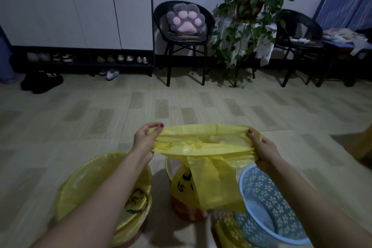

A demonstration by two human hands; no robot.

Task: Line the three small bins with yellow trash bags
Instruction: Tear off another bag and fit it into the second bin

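The yellow trash bag (203, 143) is up in the air, its mouth stretched wide between two hands, its body trailing down over the middle bin (181, 185). Left hand (144, 141) pinches the bag's left edge between thumb and curled fingers; right hand (263, 151) grips the right edge the same way, thumb on top. Below, three bins sit close together on the floor (181, 106): the left bin (84, 183) wears a yellow liner already, the middle one shows yellow plastic with black print inside, and the blue flower-patterned bin (267, 197) on the right shows bare lattice walls. Further back, a black chair (181, 46) carrying a paw-shaped cushion (186, 19), a trailing potted plant (249, 6) and a shoe rack (84, 59) line the wall.
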